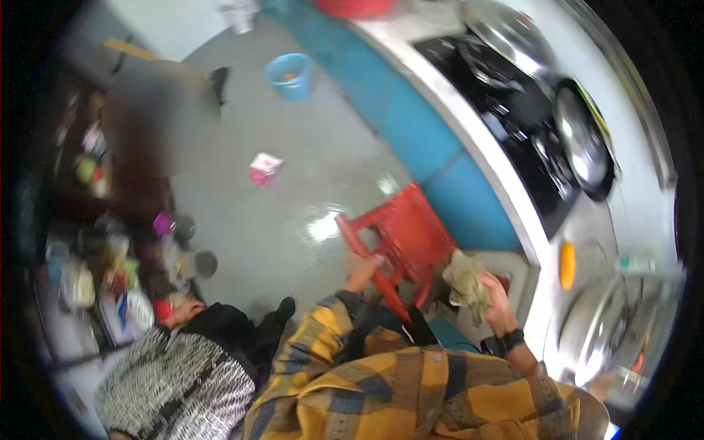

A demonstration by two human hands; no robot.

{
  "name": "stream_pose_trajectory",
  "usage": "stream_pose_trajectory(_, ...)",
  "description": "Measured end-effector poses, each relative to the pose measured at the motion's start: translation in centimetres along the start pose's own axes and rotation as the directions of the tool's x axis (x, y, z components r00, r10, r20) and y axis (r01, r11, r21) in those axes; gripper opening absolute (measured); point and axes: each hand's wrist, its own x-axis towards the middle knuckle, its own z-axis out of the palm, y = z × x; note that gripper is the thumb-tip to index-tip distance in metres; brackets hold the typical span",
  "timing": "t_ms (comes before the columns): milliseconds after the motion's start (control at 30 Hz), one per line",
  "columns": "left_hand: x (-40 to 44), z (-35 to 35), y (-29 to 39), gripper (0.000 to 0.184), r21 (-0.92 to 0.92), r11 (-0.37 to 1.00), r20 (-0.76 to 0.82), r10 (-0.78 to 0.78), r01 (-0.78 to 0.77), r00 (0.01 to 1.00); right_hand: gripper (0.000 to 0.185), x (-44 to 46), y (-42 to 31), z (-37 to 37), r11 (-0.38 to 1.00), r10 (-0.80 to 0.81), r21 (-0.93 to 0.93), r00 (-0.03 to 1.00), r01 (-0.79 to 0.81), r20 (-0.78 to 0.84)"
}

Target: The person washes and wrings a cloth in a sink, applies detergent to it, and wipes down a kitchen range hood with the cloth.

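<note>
A red stool is held tilted in front of me, its legs pointing toward me and to the left. The fingers of my left hand are closed round one of its legs. My right hand grips a crumpled, pale greenish-beige cloth at the stool's right edge. Whether the cloth touches the stool cannot be told because of blur.
A blue counter front runs along the right, with a black gas stove and pans on top. On the grey floor stand a blue bucket and a pink-and-white packet. Another person is close on my left, beside cluttered shelves.
</note>
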Motion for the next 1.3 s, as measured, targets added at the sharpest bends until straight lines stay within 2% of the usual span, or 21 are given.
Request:
stream_pose_trajectory(33, 1.7, -2.9, -4.8, 0.052, 0.247, 0.965, -0.159, -0.046, 0.085, 0.986, 0.042, -2.0, 1.1, -0.5, 0.989, 0.062, 0.138, 0.998, -0.06, -0.012)
stream_pose_trajectory(67, 3.6, 1.4, 1.4, 0.06, 0.308, 0.947, -0.256, -0.011, 0.093, 0.966, 0.043, 1.6, -1.4, -2.7, 0.976, 0.11, 0.189, 0.994, -0.11, 0.006)
stream_pose_trajectory(100, 6.0, 0.7, -2.4, 0.059, 0.522, 0.84, -0.401, 0.087, 0.15, 0.912, 0.043, 2.0, -1.6, -4.6, 0.959, 0.144, 0.242, 0.989, -0.148, 0.035)
stream_pose_trajectory(133, 4.9, 1.9, -0.4, 0.058, 0.639, 0.759, -0.378, 0.175, 0.12, 0.909, 0.043, 1.6, -1.3, -5.5, 0.943, 0.165, 0.281, 0.984, -0.177, 0.067)
stream_pose_trajectory(200, 4.3, 1.8, 0.4, 0.055, 0.59, 0.768, -0.451, 0.057, 0.25, 0.891, 0.045, -0.5, 0.1, -7.2, 0.931, 0.221, 0.293, 0.975, -0.219, 0.029)
stream_pose_trajectory(367, 3.6, 0.3, -0.4, 0.054, 0.412, 0.904, -0.341, 0.036, 0.115, 0.939, 0.046, 1.4, 7.8, -10.0, 0.92, 0.278, 0.279, 0.96, -0.276, 0.032)
stream_pose_trajectory(467, 2.0, 3.8, 5.3, 0.054, 0.351, 0.884, -0.329, -0.192, 0.308, 0.925, 0.046, 2.8, 10.9, -10.9, 0.972, 0.18, 0.142, 0.981, -0.189, 0.074)
stream_pose_trajectory(600, 4.8, 1.5, 3.1, 0.053, 0.376, 0.896, -0.25, -0.149, 0.237, 0.957, 0.045, 3.1, 9.9, -6.8, 0.892, 0.276, 0.376, 0.961, -0.251, -0.013)
stream_pose_trajectory(667, 4.8, 1.7, 3.9, 0.055, 0.296, 0.924, -0.188, -0.194, 0.244, 0.963, 0.041, 1.2, 8.9, -4.5, 0.873, 0.18, 0.461, 0.984, -0.161, 0.002)
stream_pose_trajectory(700, 8.1, -2.9, -4.0, 0.068, 0.417, 0.907, -0.116, -0.011, 0.059, 0.993, 0.039, 1.6, 8.1, -3.5, 0.9, 0.126, 0.42, 0.992, -0.114, 0.0)
stream_pose_trajectory(733, 7.6, -1.5, -2.6, 0.07, 0.534, 0.84, -0.167, 0.209, -0.089, 0.964, 0.037, 2.0, 7.3, -2.6, 0.923, 0.071, 0.38, 0.997, -0.065, -0.002)
stream_pose_trajectory(767, 8.3, -1.5, -2.8, 0.069, 0.573, 0.811, -0.187, 0.272, -0.12, 0.944, 0.035, 1.7, 7.6, -2.1, 0.964, 0.024, 0.266, 0.999, -0.017, -0.023)
stream_pose_trajectory(867, 10.6, -3.7, -4.4, 0.065, 0.526, 0.85, -0.192, 0.125, -0.005, 0.973, 0.037, -0.5, 7.8, -2.1, 0.983, -0.157, -0.125, 0.975, 0.138, -0.158)
stream_pose_trajectory(933, 9.5, -4.0, -2.0, 0.065, 0.474, 0.879, -0.195, 0.047, 0.052, 0.98, 0.04, -2.8, 7.0, -1.8, 0.981, -0.189, 0.0, 0.96, 0.193, -0.209)
stream_pose_trajectory(1000, 7.9, -3.5, 0.6, 0.074, 0.512, 0.826, -0.238, -0.126, 0.235, 0.963, 0.042, -7.1, 0.6, 1.4, 0.842, -0.098, 0.499, 0.966, 0.207, -0.237)
stream_pose_trajectory(1067, 4.9, -0.8, 3.7, 0.073, 0.465, 0.843, -0.217, -0.186, 0.269, 0.958, 0.049, -9.5, 0.3, -2.1, 0.816, -0.233, 0.417, 0.888, 0.4, -0.396)
stream_pose_trajectory(1100, 2.2, 2.1, 7.0, 0.07, 0.448, 0.802, -0.244, -0.316, 0.396, 0.917, 0.056, -11.1, -0.6, -3.0, 0.838, -0.38, 0.187, 0.793, 0.513, -0.477)
stream_pose_trajectory(1200, 2.2, 1.5, 4.1, 0.065, 0.479, 0.744, -0.269, -0.381, 0.466, 0.885, 0.065, -12.1, 1.3, -10.9, 0.466, -0.88, -0.468, 0.338, 0.751, -0.334)
stream_pose_trajectory(1233, 1.9, 1.5, 4.2, 0.064, 0.447, 0.76, -0.265, -0.39, 0.471, 0.882, 0.058, -13.5, 0.1, -11.4, 0.61, -0.694, -0.064, 0.493, 0.79, -0.525)
stream_pose_trajectory(1267, 1.8, 1.7, 4.6, 0.062, 0.414, 0.771, -0.259, -0.41, 0.484, 0.874, 0.053, -14.7, -0.5, -12.0, 0.602, -0.444, 0.353, 0.668, 0.716, -0.597)
stream_pose_trajectory(1300, 1.9, 1.8, 5.1, 0.061, 0.452, 0.714, -0.299, -0.444, 0.536, 0.844, 0.05, -15.8, 0.4, -12.5, 0.436, -0.521, 0.691, 0.788, 0.576, -0.328)
